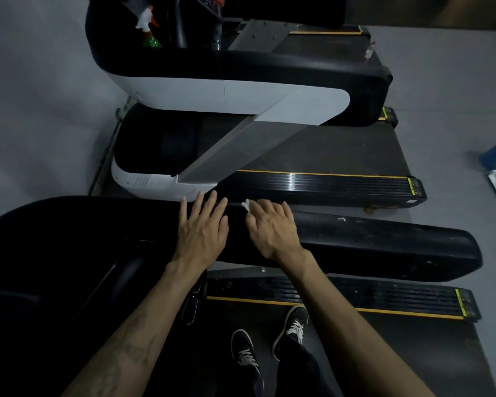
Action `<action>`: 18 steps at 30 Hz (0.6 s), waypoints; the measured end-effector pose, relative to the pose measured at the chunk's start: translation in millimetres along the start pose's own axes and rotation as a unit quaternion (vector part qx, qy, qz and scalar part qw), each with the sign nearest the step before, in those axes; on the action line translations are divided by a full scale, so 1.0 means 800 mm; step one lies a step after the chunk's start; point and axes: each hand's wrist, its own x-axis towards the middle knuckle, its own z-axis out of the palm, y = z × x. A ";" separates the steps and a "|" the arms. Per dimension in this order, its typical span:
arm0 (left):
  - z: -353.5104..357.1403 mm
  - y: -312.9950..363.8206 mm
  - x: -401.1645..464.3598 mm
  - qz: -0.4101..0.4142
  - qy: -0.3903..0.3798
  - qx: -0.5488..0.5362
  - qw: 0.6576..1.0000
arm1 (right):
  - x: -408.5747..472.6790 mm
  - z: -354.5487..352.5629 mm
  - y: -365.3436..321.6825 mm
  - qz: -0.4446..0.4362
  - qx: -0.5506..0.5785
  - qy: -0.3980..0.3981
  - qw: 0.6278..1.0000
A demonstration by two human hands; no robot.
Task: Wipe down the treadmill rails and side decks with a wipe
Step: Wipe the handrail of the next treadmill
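From the head camera we look down on our two bare hands lying side by side on the long black padded treadmill rail (370, 242). Our left hand (202, 224) lies flat on it, fingers straight and spread apart. Our right hand (272, 227) presses a small crumpled white wipe (245, 204) against the rail's far edge, fingers curled over it so only a tuft shows. Below the rail runs the black ribbed side deck with a yellow stripe (355, 295), and our black lace-up sneakers (291, 328) stand on the dark belt. A green-and-white spray bottle (149, 30) sits on the neighbouring treadmill's console.
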 end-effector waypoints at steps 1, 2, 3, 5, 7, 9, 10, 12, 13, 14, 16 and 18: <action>0.000 0.006 0.002 0.012 0.001 -0.015 1.000 | -0.004 0.000 -0.003 -0.006 0.012 0.000 1.000; 0.001 0.012 0.005 0.019 0.002 -0.037 0.999 | -0.008 0.001 -0.005 -0.016 0.012 0.003 1.000; 0.002 0.018 0.007 0.017 0.002 -0.063 0.998 | -0.012 0.003 -0.006 -0.029 0.004 0.011 1.000; 0.007 0.027 0.010 -0.004 0.008 -0.104 0.995 | -0.019 0.010 0.003 -0.062 -0.011 0.038 0.997; 0.015 0.028 0.010 -0.012 0.025 -0.110 0.994 | -0.025 0.016 0.017 -0.090 -0.013 0.059 0.994; 0.023 0.025 0.009 0.002 0.041 -0.097 0.994 | -0.032 0.019 0.026 -0.111 -0.037 0.074 0.990; 0.025 0.023 0.008 0.010 0.047 -0.091 0.995 | -0.036 0.020 0.026 -0.118 -0.053 0.081 0.988; 0.026 0.022 0.007 0.020 0.054 -0.082 0.995 | -0.044 0.024 0.022 -0.124 -0.063 0.087 0.986; 0.026 0.022 0.006 0.022 0.056 -0.080 0.995 | -0.047 0.027 0.020 -0.124 -0.061 0.084 0.987; 0.026 0.022 0.006 0.022 0.058 -0.079 0.995 | -0.049 0.030 0.019 -0.123 -0.061 0.078 0.988; 0.027 0.023 0.006 0.019 0.064 -0.076 0.995 | -0.046 0.031 0.020 -0.122 -0.062 0.063 0.989; 0.028 0.024 0.005 0.017 0.072 -0.072 0.995 | -0.035 0.027 0.023 -0.120 -0.056 0.042 0.990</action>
